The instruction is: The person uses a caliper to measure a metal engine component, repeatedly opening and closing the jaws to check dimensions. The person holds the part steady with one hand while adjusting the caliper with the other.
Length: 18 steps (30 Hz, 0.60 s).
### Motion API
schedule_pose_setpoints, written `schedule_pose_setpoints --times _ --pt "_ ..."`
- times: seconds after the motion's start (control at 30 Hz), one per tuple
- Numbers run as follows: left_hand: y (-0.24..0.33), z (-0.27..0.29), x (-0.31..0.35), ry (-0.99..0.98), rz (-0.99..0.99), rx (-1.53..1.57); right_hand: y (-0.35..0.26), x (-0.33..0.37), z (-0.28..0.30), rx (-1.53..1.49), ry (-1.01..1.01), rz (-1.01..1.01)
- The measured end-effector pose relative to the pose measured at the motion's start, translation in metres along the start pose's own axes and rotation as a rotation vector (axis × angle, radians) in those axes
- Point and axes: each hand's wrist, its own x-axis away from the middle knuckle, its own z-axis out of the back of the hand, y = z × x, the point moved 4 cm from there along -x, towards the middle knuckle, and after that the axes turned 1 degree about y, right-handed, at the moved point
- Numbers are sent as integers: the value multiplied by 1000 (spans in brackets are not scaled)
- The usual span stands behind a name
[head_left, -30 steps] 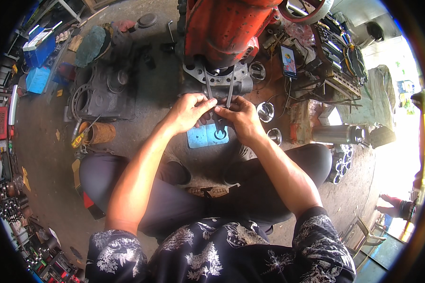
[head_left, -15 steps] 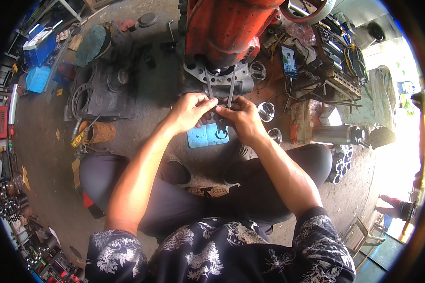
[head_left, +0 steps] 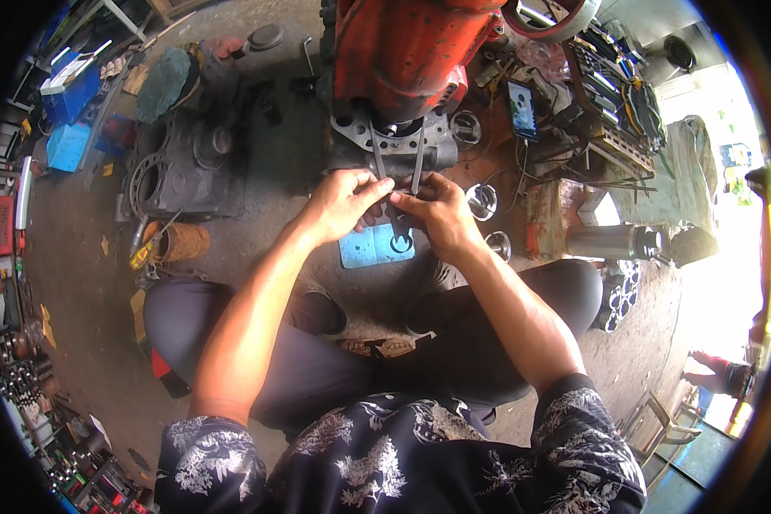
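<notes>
In front of the red engine [head_left: 403, 60], my two hands are close together. Between the thumb and fingers of my left hand [head_left: 344, 204] is a slim metal bar [head_left: 377, 154], which slants up to a grey flange plate [head_left: 351, 130] under the red housing. My right hand [head_left: 437, 210] pinches a second slim metal bar [head_left: 419, 154] that also runs up to the flange. The far tips of both bars are hidden at the housing. Below my fingers a dark hooked end [head_left: 400, 242] shows over a blue sheet [head_left: 364, 248] on the floor; which bar it belongs to I cannot tell.
Pistons [head_left: 481, 201] stand by my right hand. An engine block [head_left: 176, 176] and a rusty can [head_left: 184, 241] are to the left. To the right are a phone [head_left: 521, 111], a steel flask [head_left: 604, 242] and a tool rack [head_left: 612, 120]. My bent knees flank the work.
The engine and the upper parts of both bars appear slightly farther left in the picture. Both hands keep their grip and hardly move.
</notes>
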Motion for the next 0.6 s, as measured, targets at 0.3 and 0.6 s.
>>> schedule_pose_setpoints --times 0.3,0.6 --pt "14 -17 39 -56 140 394 -28 70 13 206 -180 -204" --pt "16 -67 48 -175 49 313 -88 -11 158 1291 157 258"
